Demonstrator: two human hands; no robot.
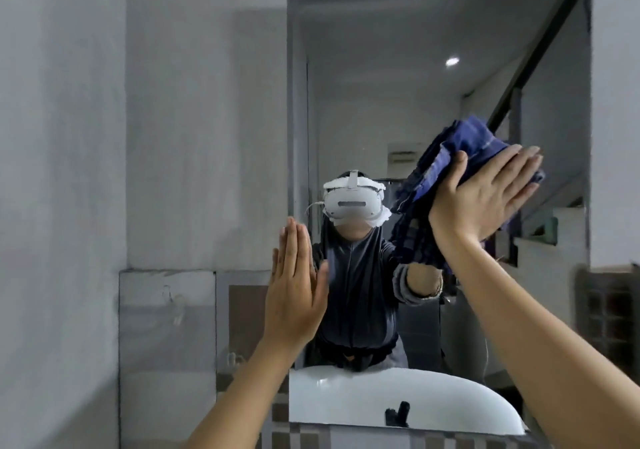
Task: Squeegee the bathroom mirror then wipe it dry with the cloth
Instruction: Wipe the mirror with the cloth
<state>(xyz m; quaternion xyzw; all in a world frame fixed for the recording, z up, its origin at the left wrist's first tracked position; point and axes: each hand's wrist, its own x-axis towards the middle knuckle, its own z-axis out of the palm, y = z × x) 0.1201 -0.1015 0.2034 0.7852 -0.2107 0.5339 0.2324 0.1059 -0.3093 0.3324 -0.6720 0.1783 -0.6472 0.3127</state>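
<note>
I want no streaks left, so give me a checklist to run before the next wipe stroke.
1. Cloth pressed on the mirror by the right hand: ok.
2. Right hand flat over the cloth, fingers spread: ok.
3. Left hand empty, flat at the mirror's left edge: ok.
4. Squeegee put away: cannot tell, not in view.
5. Glass dry above the cloth: cannot tell.
6. Cloth tail hangs loose below the hand: not ok.

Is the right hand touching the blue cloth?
Touching. In the head view the right hand lies flat on the blue cloth, pressing it against the mirror; no gap shows.
</note>
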